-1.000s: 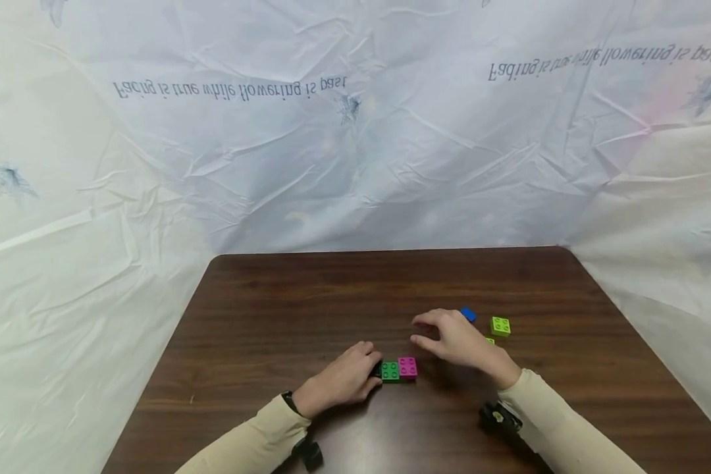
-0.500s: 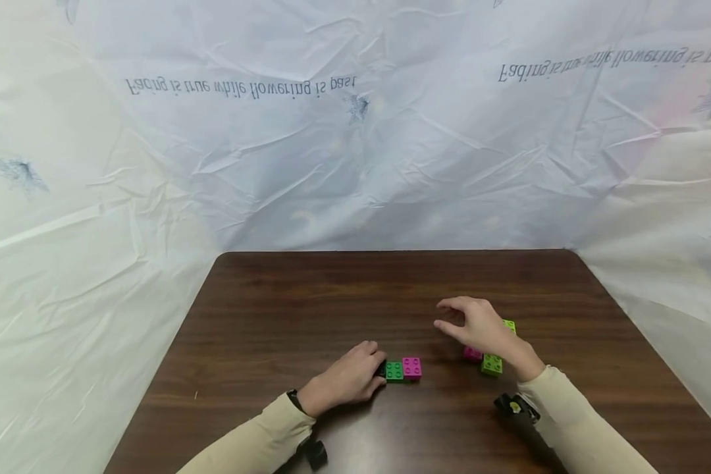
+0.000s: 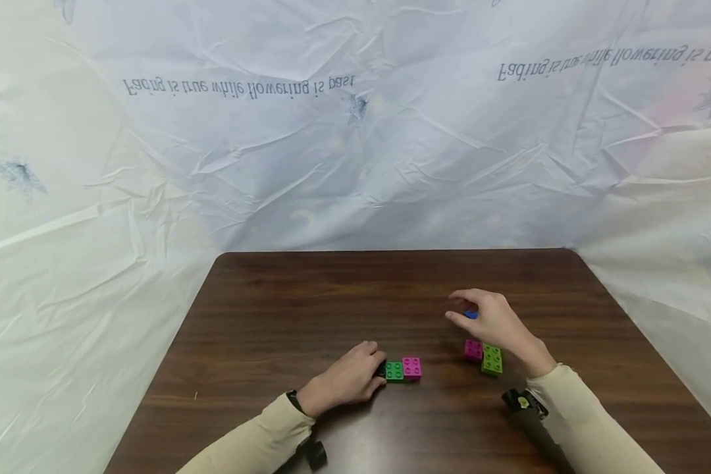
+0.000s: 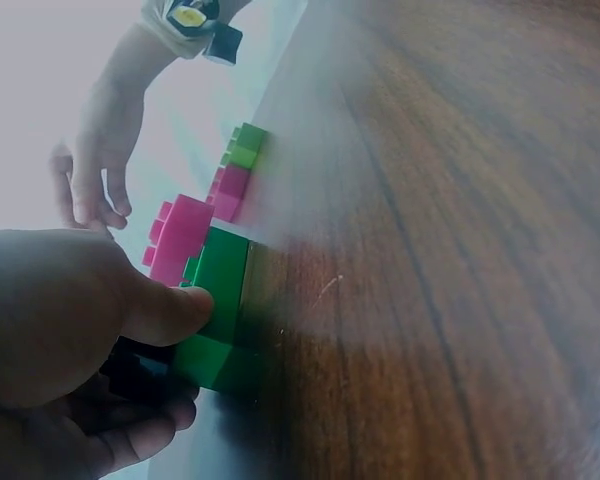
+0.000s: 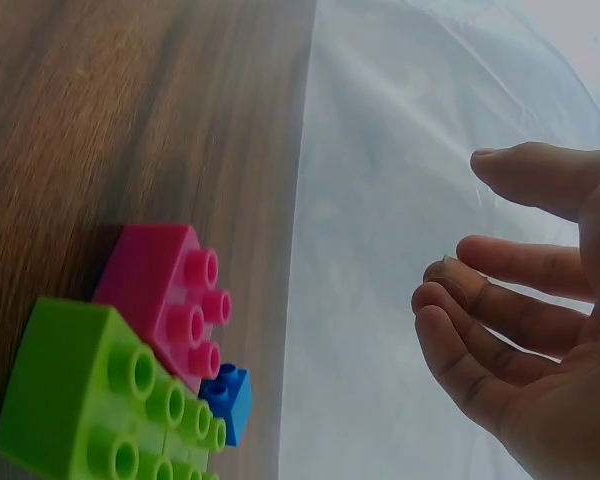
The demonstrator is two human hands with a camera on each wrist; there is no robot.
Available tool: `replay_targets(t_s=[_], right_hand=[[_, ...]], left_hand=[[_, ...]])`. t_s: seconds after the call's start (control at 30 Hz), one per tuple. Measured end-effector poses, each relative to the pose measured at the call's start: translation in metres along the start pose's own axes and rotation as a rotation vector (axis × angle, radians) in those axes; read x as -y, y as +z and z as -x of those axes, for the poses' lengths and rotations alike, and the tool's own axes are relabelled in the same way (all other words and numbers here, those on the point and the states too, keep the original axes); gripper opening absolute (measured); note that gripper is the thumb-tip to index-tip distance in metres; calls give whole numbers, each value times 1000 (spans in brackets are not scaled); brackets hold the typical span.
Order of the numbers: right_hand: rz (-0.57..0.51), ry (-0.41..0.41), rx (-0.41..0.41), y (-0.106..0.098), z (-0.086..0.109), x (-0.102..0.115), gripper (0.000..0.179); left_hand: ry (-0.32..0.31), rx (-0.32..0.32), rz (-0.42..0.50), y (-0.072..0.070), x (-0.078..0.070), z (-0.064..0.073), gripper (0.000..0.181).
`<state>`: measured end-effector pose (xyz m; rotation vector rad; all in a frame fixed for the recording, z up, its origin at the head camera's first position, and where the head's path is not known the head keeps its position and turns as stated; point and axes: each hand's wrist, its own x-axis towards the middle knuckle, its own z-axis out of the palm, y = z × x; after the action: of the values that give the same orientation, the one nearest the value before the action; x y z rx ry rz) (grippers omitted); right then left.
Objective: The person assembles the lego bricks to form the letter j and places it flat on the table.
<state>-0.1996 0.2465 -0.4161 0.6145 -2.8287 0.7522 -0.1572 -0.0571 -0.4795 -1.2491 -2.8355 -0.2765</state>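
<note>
My left hand (image 3: 345, 375) grips a joined row of toy building bricks at its left end. The black brick (image 3: 381, 369) there is mostly covered by the fingers, and in the left wrist view the thumb presses against a green brick (image 4: 225, 280). A pink brick (image 3: 411, 368) forms the row's right end. My right hand (image 3: 492, 322) hovers over loose bricks, its fingers loosely bent and nothing between them. Below it in the head view shows a blue brick (image 3: 471, 315), partly hidden by the hand.
Nearer the person lie a second pink brick (image 3: 473, 349) and lime green bricks (image 3: 492, 361), close together. The brown wooden table (image 3: 308, 289) ends at a pale printed sheet (image 3: 355, 164) hanging behind it.
My right hand has moved right and farther out over the loose bricks, uncovering the pink and lime green ones. The left hand keeps its grip on the row.
</note>
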Motion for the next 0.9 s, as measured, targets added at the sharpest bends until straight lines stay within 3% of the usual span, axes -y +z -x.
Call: replay_targets(t_s=[0.57,0.9], right_hand=[[12,65,-46,-8,1,-24,43],[18,131,-26,-13,0,-42,47]], left_hand=[[-2,9,18,2,-1,0,32],[9,-13,16,-1,1,0,32]])
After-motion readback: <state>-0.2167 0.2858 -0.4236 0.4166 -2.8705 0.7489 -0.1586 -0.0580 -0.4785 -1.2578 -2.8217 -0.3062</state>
